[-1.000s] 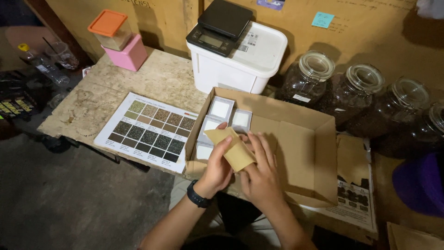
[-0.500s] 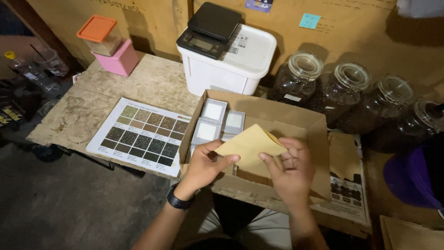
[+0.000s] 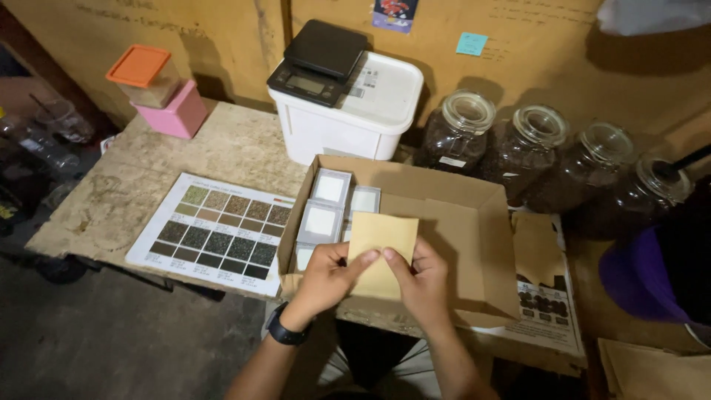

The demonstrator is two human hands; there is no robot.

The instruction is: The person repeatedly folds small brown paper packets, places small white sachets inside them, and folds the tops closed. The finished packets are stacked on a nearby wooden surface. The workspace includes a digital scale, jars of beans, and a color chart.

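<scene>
Tan paper, a flat square envelope (image 3: 382, 252), is pinched at its lower edge by the closed fingers (image 3: 364, 259) of the left hand (image 3: 326, 280) and the right hand (image 3: 419, 280); it is held upright over an open brown cardboard box (image 3: 474, 244); small white square tins (image 3: 329, 189) are packed in the box's left side; a printed chart of dark sample squares (image 3: 215, 231) lies just beside it on the worn counter (image 3: 141, 178).

Two bare forearms, one black watch

The left hand (image 3: 326, 278) and the right hand (image 3: 418, 281) are bare, no gloves, no rings visible. Both forearms have no sleeves. On the left wrist sits a black wristwatch (image 3: 284, 330) with a dark band.
</scene>
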